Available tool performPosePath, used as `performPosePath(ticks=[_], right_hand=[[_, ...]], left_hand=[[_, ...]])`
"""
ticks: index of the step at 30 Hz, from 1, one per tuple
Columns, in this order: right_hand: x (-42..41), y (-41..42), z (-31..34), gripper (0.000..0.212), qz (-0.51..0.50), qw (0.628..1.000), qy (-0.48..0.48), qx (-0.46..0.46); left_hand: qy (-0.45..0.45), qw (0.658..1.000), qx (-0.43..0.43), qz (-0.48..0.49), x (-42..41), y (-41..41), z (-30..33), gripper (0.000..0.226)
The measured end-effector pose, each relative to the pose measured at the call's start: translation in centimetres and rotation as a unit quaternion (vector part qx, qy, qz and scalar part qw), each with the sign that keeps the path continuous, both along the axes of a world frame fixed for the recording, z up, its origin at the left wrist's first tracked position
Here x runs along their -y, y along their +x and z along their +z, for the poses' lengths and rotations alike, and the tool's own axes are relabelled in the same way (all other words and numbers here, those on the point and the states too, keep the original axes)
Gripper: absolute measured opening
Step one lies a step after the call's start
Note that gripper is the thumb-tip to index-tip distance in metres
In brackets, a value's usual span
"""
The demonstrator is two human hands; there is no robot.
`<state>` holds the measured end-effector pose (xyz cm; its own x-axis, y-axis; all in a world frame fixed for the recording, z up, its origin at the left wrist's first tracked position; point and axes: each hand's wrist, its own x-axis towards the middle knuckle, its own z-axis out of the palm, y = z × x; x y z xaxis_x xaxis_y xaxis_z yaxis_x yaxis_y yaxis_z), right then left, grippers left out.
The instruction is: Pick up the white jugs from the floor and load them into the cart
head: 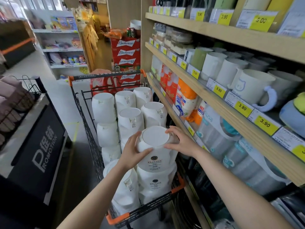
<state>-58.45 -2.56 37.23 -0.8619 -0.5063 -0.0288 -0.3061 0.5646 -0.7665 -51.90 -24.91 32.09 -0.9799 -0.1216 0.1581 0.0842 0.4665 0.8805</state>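
In the shop aisle, beside the wooden shelving (214, 100) on the right, a black wire cart (148, 210) with orange corner pieces stands loaded with white jugs (128, 103). The jugs sit bottom-up in rows, packed close and touching one another, some stacked on those below. One white jug (156, 142) at the near end of the cart is held between both hands, its flat round base facing up; it rests on top of another labelled jug (155, 184) beneath it.

The left hand (132, 152) grips the held jug on its left flank, fingers wrapped up the side and the thumb laid across the front below the base rim. The right hand (179, 141) grips the opposite flank, fingers curled over the far edge of the base and thumb along the near side. Both bare forearms reach in from the lower edge of the view.

The shelving carries mugs (231, 71), clear plastic containers (217, 134), orange and white packets (183, 96) and yellow price tags (242, 107) along the shelf edges. Beyond the cart stands a stack of red Budweiser cartons (126, 53). To the left is a black stand with a "PROMOTION" sign (44, 149) and a wire rack (19, 100) holding folded pink cloth. No jugs are visible on the floor (54, 95).
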Motion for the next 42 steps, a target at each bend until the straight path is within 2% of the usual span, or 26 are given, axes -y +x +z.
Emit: performPosePath(ticks=[7, 10, 12, 15, 17, 19, 22, 27, 32, 34, 36, 38, 42], right_hand=[[-0.2, 1.3, 2.4, 0.05, -0.043, 0.999, 0.027, -0.007], [-0.7, 2.9, 3.3, 0.054, -0.098, 0.995, 0.032, 0.002], [-1.0, 4.5, 3.8, 0.054, -0.154, 0.988, 0.018, 0.006], [-0.7, 7.6, 4.2, 0.05, -0.209, 0.977, 0.035, 0.002], [-0.1, 9.9, 4.2, 0.052, -0.235, 0.971, 0.045, 0.004], [0.6, 12.3, 3.9, 0.052, -0.264, 0.964, 0.039, 0.006], [1.3, 16.0, 3.5, 0.051, -0.3, 0.954, 0.017, 0.022], [0.1, 23.5, 3.0, 0.046, -0.372, 0.927, 0.0, 0.053], [-2.8, 35.1, 2.7, 0.044, -0.492, 0.868, -0.033, 0.062], [-4.2, 40.8, 2.3, 0.045, -0.539, 0.839, -0.05, 0.058], [-5.5, 47.1, 2.1, 0.042, -0.58, 0.81, -0.062, 0.054], [-6.6, 54.0, 1.9, 0.038, -0.622, 0.779, -0.062, 0.051], [-8.2, 68.4, 1.7, 0.04, -0.693, 0.718, -0.022, 0.06]], left_hand=[[-0.052, 0.998, -0.035, -0.032, 1.0, -2.1, 2.9, 0.083], [-0.069, 0.993, -0.069, -0.063, 1.2, -2.8, 4.5, 0.069], [-0.085, 0.988, -0.078, -0.106, 1.5, -3.4, 5.3, 0.071], [-0.14, 0.967, -0.078, -0.198, 1.9, -3.5, 5.2, 0.075], [-0.162, 0.957, -0.102, -0.217, 2.2, -2.9, 4.8, 0.074], [-0.144, 0.957, -0.121, -0.222, 2.4, -1.9, 5.1, 0.072], [-0.156, 0.935, -0.156, -0.278, 1.9, -0.6, 5.6, 0.065], [-0.138, 0.902, -0.136, -0.385, -2.3, 3.4, 5.4, 0.061], [-0.121, 0.856, -0.097, -0.493, -9.5, 9.6, 5.2, 0.047], [-0.106, 0.833, -0.085, -0.537, -12.8, 13.4, 4.7, 0.051], [-0.097, 0.805, -0.077, -0.58, -16.2, 18.1, 4.5, 0.052], [-0.091, 0.772, -0.069, -0.625, -19.5, 23.7, 4.4, 0.04], [-0.077, 0.722, -0.066, -0.684, -25.5, 36.0, 4.0, 0.032]])
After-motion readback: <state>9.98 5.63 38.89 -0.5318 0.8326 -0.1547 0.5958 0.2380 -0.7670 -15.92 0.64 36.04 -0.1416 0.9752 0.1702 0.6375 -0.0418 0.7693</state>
